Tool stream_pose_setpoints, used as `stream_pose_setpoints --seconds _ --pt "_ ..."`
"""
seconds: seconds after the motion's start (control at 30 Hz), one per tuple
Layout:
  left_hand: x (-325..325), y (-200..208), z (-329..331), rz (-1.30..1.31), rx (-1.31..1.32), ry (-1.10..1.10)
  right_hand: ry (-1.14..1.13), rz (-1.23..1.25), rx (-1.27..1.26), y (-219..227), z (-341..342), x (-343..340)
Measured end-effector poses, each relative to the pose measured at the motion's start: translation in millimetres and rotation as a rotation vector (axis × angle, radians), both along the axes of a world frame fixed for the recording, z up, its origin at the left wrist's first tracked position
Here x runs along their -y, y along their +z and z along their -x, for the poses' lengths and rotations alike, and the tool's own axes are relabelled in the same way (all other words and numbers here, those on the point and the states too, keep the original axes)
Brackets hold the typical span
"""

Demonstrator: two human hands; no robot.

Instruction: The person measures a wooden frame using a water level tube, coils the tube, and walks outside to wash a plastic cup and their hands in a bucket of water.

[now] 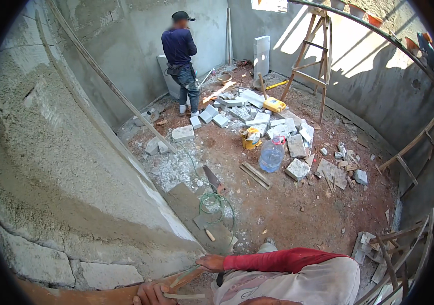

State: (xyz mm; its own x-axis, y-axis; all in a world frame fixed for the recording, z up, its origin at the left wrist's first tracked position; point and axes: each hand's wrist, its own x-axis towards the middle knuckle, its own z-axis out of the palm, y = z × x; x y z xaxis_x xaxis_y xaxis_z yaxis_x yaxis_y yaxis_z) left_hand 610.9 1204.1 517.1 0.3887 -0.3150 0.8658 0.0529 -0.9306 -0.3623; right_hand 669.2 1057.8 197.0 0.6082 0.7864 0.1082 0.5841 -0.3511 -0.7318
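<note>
My left hand (153,294) is at the bottom edge, fingers bent over an orange-brown board (92,295) beside the wall. By its fingertips a thin pale strip (186,296) sticks out; the hand's underside is hidden. My right hand (211,263), at the end of a red sleeve, reaches across from the right. Its fingers are closed on the upper end of a thin grey-green strip (184,276) at the base of the wall. The rough plastered wall (74,188) rises on the left, with pale blocks (107,274) exposed low down.
A green hose (222,203), a handsaw (213,179) and a wooden-handled tool (210,235) lie ahead. Beyond are a water bottle (272,155), a yellow container (251,138) and broken blocks (260,119). A co-worker (179,56) stands far left; a wooden trestle (312,61) stands right.
</note>
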Motion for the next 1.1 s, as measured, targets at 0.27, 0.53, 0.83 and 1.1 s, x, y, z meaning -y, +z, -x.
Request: stream_pose_setpoints --seconds 0.27,0.53,0.83,1.1 --pt "4 -3 -23 -0.018 0.055 -0.041 -0.064 -0.088 0.003 -2 -3 0" --pt "28 -20 -69 0.021 0.209 -0.208 -0.032 -0.127 0.0 -15 7 -9" --pt "32 -30 -78 0.043 0.234 -0.238 0.098 -0.249 0.146 -49 6 -25" --pt "31 -31 -80 0.037 0.245 -0.232 0.013 -0.176 0.086 -53 17 -26"
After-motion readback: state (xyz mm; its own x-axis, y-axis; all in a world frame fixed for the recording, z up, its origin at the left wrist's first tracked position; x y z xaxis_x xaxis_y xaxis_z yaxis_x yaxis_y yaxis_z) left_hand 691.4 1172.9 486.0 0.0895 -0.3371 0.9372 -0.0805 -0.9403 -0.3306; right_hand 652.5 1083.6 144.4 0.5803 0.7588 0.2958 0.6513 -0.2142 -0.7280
